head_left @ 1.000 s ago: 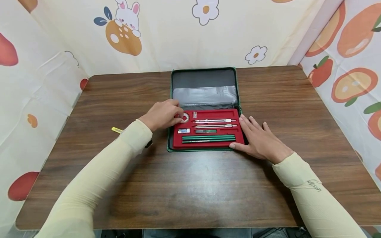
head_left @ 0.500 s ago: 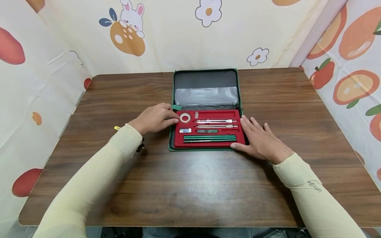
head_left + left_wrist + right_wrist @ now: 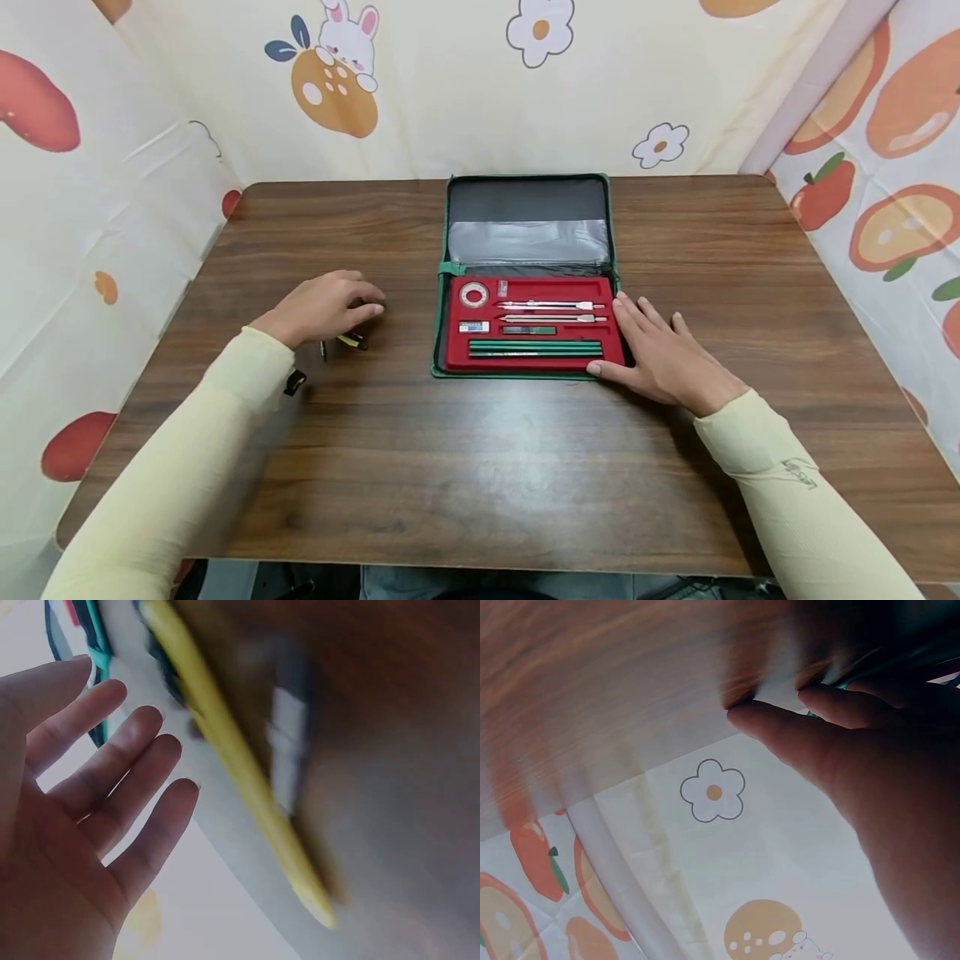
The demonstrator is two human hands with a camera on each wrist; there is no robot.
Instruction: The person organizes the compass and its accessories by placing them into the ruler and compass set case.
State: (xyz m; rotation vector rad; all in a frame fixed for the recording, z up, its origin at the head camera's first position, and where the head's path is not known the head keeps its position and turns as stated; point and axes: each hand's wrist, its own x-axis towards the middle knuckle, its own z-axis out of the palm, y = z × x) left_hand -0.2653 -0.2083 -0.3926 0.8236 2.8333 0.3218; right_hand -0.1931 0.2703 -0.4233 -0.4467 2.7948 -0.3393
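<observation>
A green zip case (image 3: 439,333) lies unfolded on the table. Its red tray (image 3: 540,287) holds a white ring-shaped piece (image 3: 474,288), an eraser (image 3: 474,327), two silver compass-like tools (image 3: 553,318), a small green case (image 3: 529,330) and green pencils (image 3: 536,345). My right hand (image 3: 671,362) rests flat along the case's right edge, thumb at the front corner. Left of the case, my left hand (image 3: 322,307) hovers with loosely bent, bare fingers. Beneath it is a slim yellow stick-like thing (image 3: 232,750) with a dark end, beside a blurred grey-and-dark piece (image 3: 289,742).
The brown wooden table (image 3: 480,467) spreads around the case. Patterned cloth walls (image 3: 450,100) stand along its back and both sides. A grey pocket (image 3: 528,242) crosses the raised lid.
My left hand has drawn away leftward from the tray's ring-shaped piece, over to the yellow thing. The right hand stays at the case's edge. The head view has shifted slightly.
</observation>
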